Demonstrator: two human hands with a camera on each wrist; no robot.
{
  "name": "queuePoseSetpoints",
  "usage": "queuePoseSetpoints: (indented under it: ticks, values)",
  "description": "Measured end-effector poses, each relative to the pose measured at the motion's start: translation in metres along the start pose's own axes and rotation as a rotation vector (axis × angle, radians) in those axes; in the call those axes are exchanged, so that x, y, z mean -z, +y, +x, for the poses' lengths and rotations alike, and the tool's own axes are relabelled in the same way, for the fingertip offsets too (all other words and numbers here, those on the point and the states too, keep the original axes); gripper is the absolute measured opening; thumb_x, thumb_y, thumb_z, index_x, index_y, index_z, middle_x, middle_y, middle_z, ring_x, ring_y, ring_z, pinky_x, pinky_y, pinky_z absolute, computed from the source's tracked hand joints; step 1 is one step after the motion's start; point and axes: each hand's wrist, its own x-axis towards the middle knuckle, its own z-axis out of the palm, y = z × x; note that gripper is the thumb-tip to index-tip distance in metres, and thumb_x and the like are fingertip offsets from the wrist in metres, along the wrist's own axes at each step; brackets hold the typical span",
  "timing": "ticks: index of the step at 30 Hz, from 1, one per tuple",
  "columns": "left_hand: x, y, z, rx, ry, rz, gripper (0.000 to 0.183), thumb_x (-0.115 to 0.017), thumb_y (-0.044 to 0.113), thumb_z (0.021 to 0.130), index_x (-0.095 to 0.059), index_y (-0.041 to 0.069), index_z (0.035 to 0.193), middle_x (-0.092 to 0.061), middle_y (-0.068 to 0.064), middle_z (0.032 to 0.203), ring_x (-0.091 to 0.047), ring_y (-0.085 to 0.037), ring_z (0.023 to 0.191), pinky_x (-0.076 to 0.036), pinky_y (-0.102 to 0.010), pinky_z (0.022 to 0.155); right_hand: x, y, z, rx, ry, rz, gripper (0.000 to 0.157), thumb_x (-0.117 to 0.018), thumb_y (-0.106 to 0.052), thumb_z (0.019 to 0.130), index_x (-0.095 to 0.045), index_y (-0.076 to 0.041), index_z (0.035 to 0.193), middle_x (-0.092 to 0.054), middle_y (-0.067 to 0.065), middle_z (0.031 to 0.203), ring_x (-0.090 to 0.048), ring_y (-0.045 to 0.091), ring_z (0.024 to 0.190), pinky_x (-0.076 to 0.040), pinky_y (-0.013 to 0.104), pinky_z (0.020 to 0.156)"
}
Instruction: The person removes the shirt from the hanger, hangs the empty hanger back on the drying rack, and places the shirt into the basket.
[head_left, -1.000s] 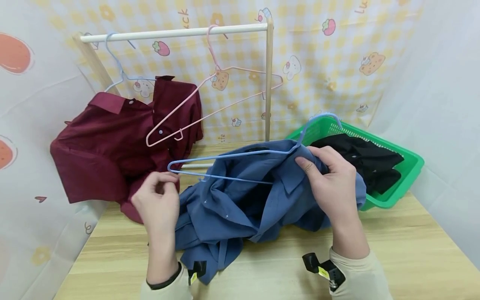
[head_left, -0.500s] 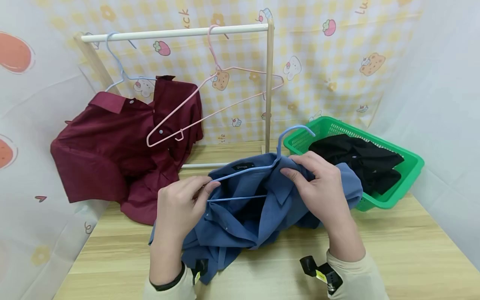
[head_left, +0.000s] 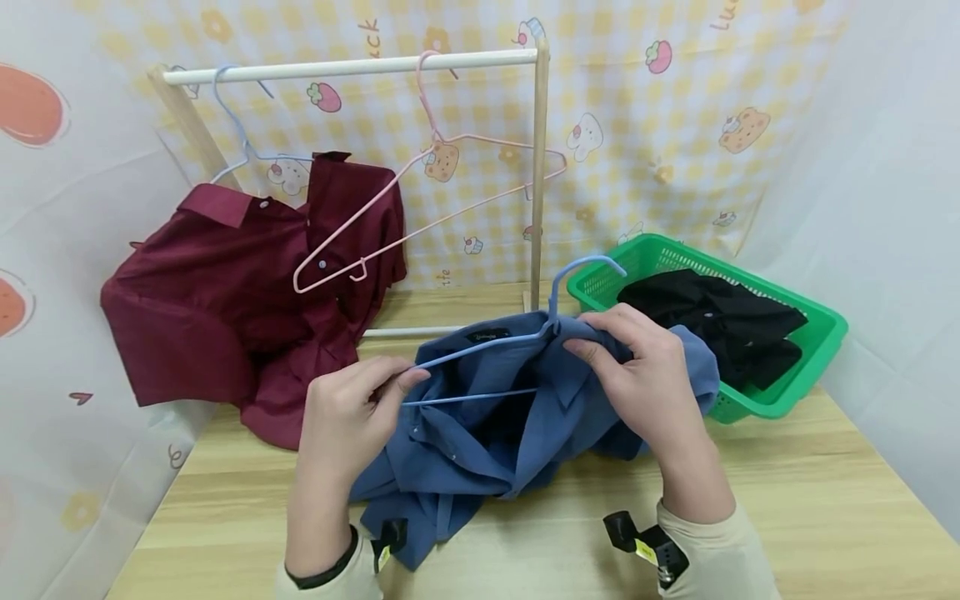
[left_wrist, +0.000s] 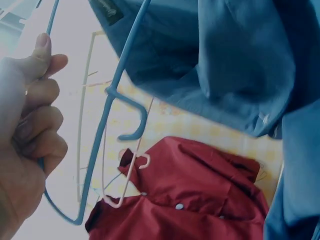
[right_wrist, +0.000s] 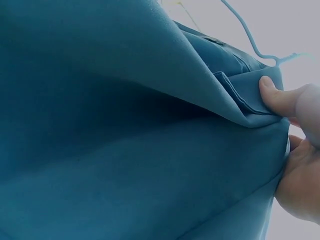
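A blue shirt [head_left: 472, 450] is bunched over the table, its collar open toward the top. One arm of a light blue hanger [head_left: 480, 346] lies outside the collar on the left; the other arm is inside the shirt, out of sight. My left hand [head_left: 348, 417] pinches the hanger's bare arm between thumb and fingers, as the left wrist view also shows, with a small hook below the hanger's bar. My right hand [head_left: 637, 367] grips the shirt's collar and shoulder beside the hanger's neck. In the right wrist view the thumb [right_wrist: 272, 95] presses on the collar.
A rack [head_left: 345, 65] stands behind, bearing a maroon shirt [head_left: 247, 292] on a blue hanger and a bare pink hanger [head_left: 431, 154]. At the right is a green basket [head_left: 817, 333] with a black garment [head_left: 720, 325] inside. All rest on a wooden table [head_left: 810, 500].
My left hand has moved from the hanger's left tip onto its upper arm. The hanger has shifted right and down, deeper into the shirt, and its hook sits lower.
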Motion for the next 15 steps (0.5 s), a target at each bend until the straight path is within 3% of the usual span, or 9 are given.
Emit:
queuePoseSetpoints:
  ticks: [3,5,8,10,12,15]
  values:
    - [0.009,-0.001,-0.001,0.026,-0.061,-0.087,0.005,-0.079,0.010,0.095,-0.081,0.006,0.097,-0.077,-0.006,0.082,-0.056,-0.008,0.063,-0.042,-0.015,0.059,0.001,0.003,0.000,0.004,0.001,0.004,0.023,-0.088,-0.003,0.083,-0.082,-0.006,0.105,-0.076,0.004,0.094,-0.064,0.006,0.086,-0.047,0.009,0.078]
    - [0.015,-0.002,-0.001,0.040,-0.088,-0.117,0.012,-0.080,-0.002,0.090,-0.081,0.005,0.100,-0.078,-0.008,0.086,-0.056,-0.007,0.065,-0.043,-0.014,0.061,0.002,0.006,0.000,0.006,-0.004,0.001,0.022,-0.087,-0.002,0.084,-0.081,-0.006,0.105,-0.075,0.004,0.094,-0.064,0.005,0.086,-0.047,0.009,0.078]
    - [0.021,-0.004,-0.003,0.038,-0.075,-0.107,0.017,-0.080,-0.007,0.087,-0.080,0.005,0.100,-0.074,-0.006,0.084,-0.051,-0.004,0.063,-0.040,-0.013,0.059,0.003,0.010,-0.001,0.001,-0.009,-0.010,0.022,-0.087,-0.002,0.085,-0.081,-0.005,0.105,-0.075,0.004,0.093,-0.062,0.004,0.085,-0.046,0.010,0.077]
    - [0.024,-0.006,-0.004,0.024,-0.038,-0.066,0.013,-0.079,-0.004,0.089,-0.080,0.005,0.099,-0.072,-0.003,0.081,-0.047,-0.004,0.062,-0.037,-0.015,0.057,0.005,0.013,-0.002,0.003,-0.007,-0.018,0.022,-0.086,-0.001,0.085,-0.080,-0.005,0.105,-0.073,0.004,0.092,-0.061,0.003,0.084,-0.046,0.011,0.077]
    - [0.025,-0.009,-0.005,-0.001,0.016,-0.002,0.006,-0.076,0.009,0.097,-0.080,0.005,0.096,-0.068,-0.002,0.076,-0.045,-0.005,0.061,-0.035,-0.016,0.056,0.006,0.015,-0.002,0.002,0.003,-0.027,0.022,-0.086,-0.001,0.085,-0.081,-0.005,0.105,-0.073,0.004,0.092,-0.060,0.002,0.084,-0.045,0.011,0.077]
    - [0.027,-0.014,-0.006,-0.019,0.104,0.104,0.033,-0.068,0.033,0.106,-0.078,0.005,0.091,-0.062,-0.001,0.070,-0.043,-0.007,0.059,-0.033,-0.020,0.055,0.009,0.017,-0.002,-0.008,0.020,-0.039,0.021,-0.086,-0.001,0.085,-0.081,-0.006,0.105,-0.073,0.003,0.091,-0.059,-0.002,0.084,-0.044,0.011,0.077]
